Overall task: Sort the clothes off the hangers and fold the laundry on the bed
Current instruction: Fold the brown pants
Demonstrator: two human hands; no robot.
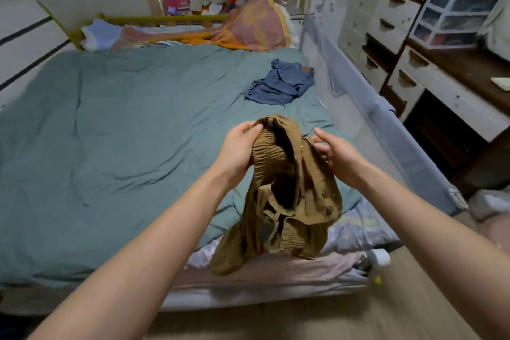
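Gripping: left hand (238, 150) curls fingers and thumb round the top of the olive-brown shirt (287, 196) | shirt hangs crumpled above the teal duvet's (124, 119) near edge | right hand (335, 154) pinches its collar side, fingers half-bent | denim garment (284, 83) lies beyond, right.

A bed (82, 215) carries a teal duvet (124, 119) across most of it. Jeans (281, 85) lie crumpled at far right; a patterned blanket (248, 27) is bunched along the far edge.
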